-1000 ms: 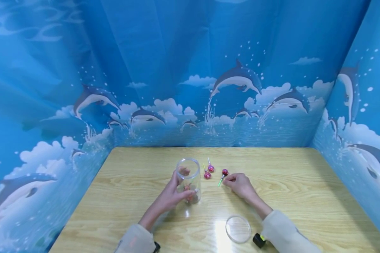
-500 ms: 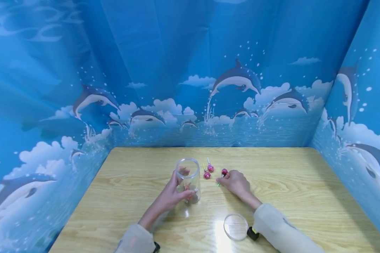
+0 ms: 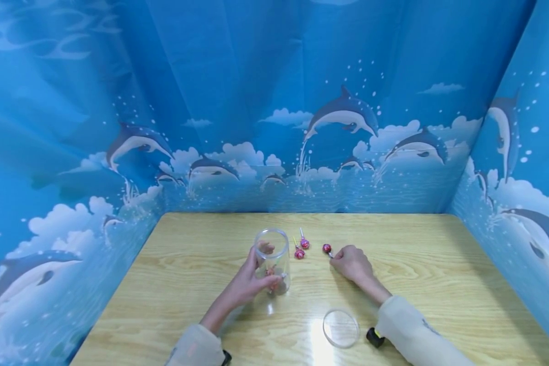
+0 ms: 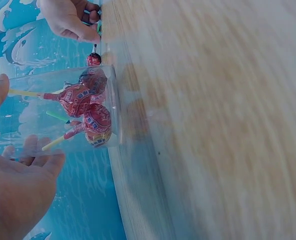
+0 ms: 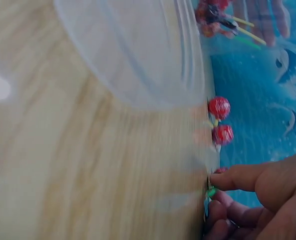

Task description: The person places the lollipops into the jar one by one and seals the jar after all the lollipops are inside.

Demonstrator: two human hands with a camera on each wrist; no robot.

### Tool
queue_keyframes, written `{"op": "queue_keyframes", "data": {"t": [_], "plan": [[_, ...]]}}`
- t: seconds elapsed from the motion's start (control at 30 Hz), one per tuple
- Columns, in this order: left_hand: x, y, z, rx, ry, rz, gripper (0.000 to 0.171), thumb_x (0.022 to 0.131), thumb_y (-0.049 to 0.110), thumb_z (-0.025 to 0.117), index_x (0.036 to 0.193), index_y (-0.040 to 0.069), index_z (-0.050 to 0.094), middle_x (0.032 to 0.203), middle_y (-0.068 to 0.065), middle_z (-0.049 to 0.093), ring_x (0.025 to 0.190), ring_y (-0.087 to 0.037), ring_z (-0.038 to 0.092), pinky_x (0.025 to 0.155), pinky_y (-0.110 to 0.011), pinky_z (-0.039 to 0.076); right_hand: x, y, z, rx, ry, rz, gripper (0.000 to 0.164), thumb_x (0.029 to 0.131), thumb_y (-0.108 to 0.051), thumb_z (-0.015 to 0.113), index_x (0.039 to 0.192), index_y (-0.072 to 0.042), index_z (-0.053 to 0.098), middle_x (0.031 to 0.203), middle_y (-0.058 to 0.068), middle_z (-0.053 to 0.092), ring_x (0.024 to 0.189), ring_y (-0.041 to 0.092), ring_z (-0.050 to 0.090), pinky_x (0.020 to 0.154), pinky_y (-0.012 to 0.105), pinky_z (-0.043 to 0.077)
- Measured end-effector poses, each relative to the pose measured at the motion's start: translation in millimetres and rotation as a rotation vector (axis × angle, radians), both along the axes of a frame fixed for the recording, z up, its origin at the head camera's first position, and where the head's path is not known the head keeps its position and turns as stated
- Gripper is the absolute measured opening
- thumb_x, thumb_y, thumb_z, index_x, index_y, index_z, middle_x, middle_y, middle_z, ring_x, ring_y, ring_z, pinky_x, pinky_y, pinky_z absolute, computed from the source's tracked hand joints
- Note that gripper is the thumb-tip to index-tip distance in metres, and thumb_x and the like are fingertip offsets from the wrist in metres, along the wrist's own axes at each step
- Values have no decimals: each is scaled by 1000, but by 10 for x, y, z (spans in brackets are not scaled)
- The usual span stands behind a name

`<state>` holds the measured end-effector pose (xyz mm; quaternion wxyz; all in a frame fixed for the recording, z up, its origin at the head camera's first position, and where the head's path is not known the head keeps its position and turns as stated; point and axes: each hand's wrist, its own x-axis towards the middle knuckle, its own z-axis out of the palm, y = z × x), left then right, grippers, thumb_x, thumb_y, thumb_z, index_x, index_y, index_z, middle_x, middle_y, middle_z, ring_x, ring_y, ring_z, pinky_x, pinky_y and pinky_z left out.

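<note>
My left hand holds a clear plastic jar upright on the table, thumb on one side and fingers on the other. The jar's mouth is uncovered. Inside, near its bottom, lie several red-wrapped lollipops with yellow and green sticks. To the right, my right hand pinches the green stick of a dark red lollipop between thumb and fingers, low over the table. Its round head points away from the hand. Two pinkish-red lollipops lie between the jar and that hand.
A clear round lid lies flat on the wooden table, near the right forearm. Blue dolphin-print curtains hang along the table's back and sides. A black wrist device sits at the right sleeve.
My right hand reached left over the green stick, then drew back right with it pinched. The lollipop's stick has swung from lower left to lower right. My left hand and the jar stayed put.
</note>
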<state>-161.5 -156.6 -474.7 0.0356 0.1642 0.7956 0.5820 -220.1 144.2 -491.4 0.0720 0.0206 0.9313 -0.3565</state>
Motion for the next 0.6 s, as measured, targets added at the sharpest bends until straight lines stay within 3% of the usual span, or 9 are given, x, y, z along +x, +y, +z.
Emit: {"op": "queue_keyframes", "data": {"t": [0.1,0.23,0.37,0.6], "plan": [[2,-2,4,-1,2,-2,88,87,13,83,155,7,28,156,-16,45,146,-45,37,119,-68,22,1,108,-16,-56,24,-10,29,90,-18,72,63,-10,65,55,-6,54,46,7,36,44,20,29],[-2,-5,1,-4,3,-3,88,87,13,83,155,7,28,156,-16,45,146,-44,37,119,-68,21,17,223,-33,-220,24,-46,15,94,-14,71,87,-2,77,69,2,67,52,10,48,47,22,39],[-13,-4,-2,-3,-3,-3,87,87,12,82,155,7,29,156,-15,44,146,-44,38,119,-67,21,54,293,-6,-451,-24,-105,18,98,-8,67,101,8,74,69,8,67,56,10,57,47,20,47],[-3,-2,12,-18,-13,1,88,87,13,82,156,8,28,157,-15,44,146,-43,38,120,-66,21,137,376,156,-832,-126,-99,30,104,-6,61,122,18,60,93,11,70,74,10,64,67,21,60]]}}
